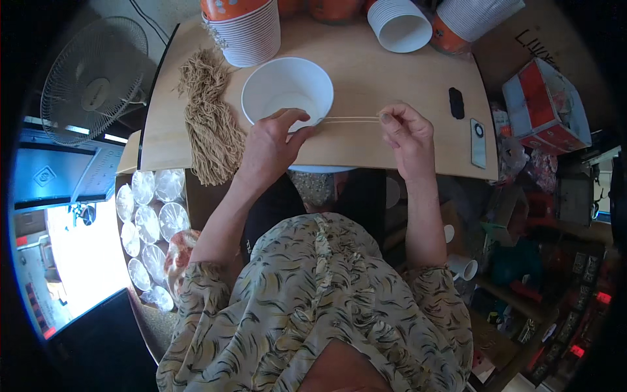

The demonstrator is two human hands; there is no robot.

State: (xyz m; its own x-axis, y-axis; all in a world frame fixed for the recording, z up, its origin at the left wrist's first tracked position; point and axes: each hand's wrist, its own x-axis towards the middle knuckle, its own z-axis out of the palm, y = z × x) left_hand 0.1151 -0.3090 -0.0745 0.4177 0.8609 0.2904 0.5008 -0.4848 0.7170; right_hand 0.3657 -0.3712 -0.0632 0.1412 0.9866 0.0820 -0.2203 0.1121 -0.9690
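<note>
A white round paper bucket point(287, 75) lies tipped on the table, its mouth toward me. My left hand point(271, 144) is closed over the bucket's near right rim, fingers inside and thumb outside. From that rim a thin tan cord point(353, 120) runs in two taut strands to the right. My right hand point(410, 134) pinches the cord's far end between thumb and fingertips. Left of the bucket lies a thick bundle of loose tan cords point(212, 124), hanging over the table's front edge. Where the cord meets the bucket is partly hidden by my left hand.
Stacked white buckets point(251, 39) stand behind, with another stack point(401, 29) lying at the back. A black object point(456, 103) and a phone point(478, 144) rest on the table's point(366, 72) right side. A fan point(95, 91) stands left; wrapped round stacks point(153, 222) fill a box below.
</note>
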